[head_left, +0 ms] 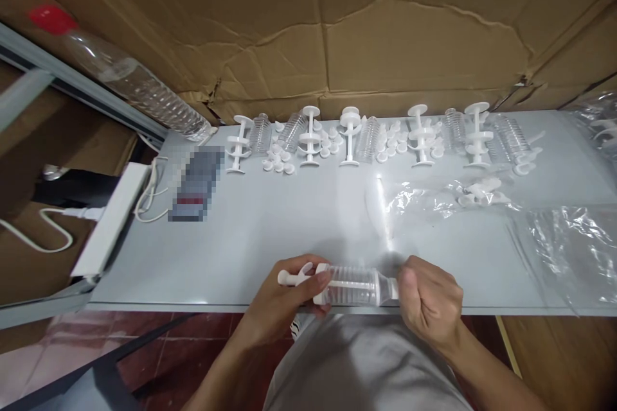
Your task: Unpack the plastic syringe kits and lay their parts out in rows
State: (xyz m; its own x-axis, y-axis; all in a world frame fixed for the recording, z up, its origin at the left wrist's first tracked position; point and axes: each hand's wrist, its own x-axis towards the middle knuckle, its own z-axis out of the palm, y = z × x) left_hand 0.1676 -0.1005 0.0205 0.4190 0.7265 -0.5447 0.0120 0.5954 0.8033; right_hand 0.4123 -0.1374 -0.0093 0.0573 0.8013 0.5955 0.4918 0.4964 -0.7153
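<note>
A large clear plastic syringe (359,286) with a ribbed barrel lies level over the table's front edge. My left hand (284,295) is closed around its white collar end, where a white plunger handle sticks out to the left. My right hand (431,302) is closed at the narrow tip on the right. A bit of white shows there, but the fingers hide most of the tip. Behind, along the back, are white plungers (311,137), clear ribbed barrels (369,138) and heaps of small white nozzles (393,141).
A pixelated flat object (196,183) lies at the left, near a white power strip (113,218) with cables. A red-capped water bottle (139,87) leans in the back left corner. Clear bags (573,257) lie at right, one with white parts (484,192). Cardboard (366,32) stands behind.
</note>
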